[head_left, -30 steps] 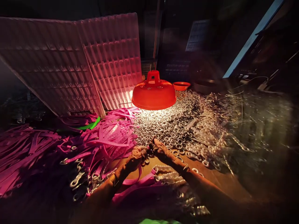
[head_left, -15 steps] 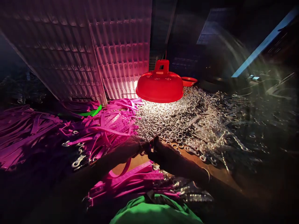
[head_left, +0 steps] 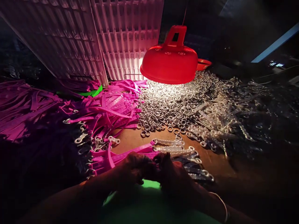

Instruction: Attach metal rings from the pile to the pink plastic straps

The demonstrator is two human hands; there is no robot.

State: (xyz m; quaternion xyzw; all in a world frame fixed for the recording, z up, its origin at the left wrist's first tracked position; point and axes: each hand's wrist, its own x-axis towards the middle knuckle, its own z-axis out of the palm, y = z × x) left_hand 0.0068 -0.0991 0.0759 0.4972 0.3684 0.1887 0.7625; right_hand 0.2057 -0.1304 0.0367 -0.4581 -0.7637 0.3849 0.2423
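In the head view, I see the left hand (head_left: 134, 168) and right hand (head_left: 174, 172) meeting, their grip too dark to tell, near pink straps (head_left: 140, 149) on the surface (head_left: 133, 135), some seemingly already joined to silvery chains (head_left: 169, 141), while heaped rings (head_left: 163, 109) lie loose.

Most of the view is dim. A hard, warm glow falls from beneath the red lamp (head_left: 169, 67), glaring nearly white on the metal rings (head_left: 167, 109) under its rim and tinting the ribbed panel (head_left: 127, 40) pink. The left hand (head_left: 137, 168) and right hand (head_left: 171, 171) sit in deep shadow, their outlines merging. Toward the right edge, detail seems smeared and hazy; the lower corners sink to black.
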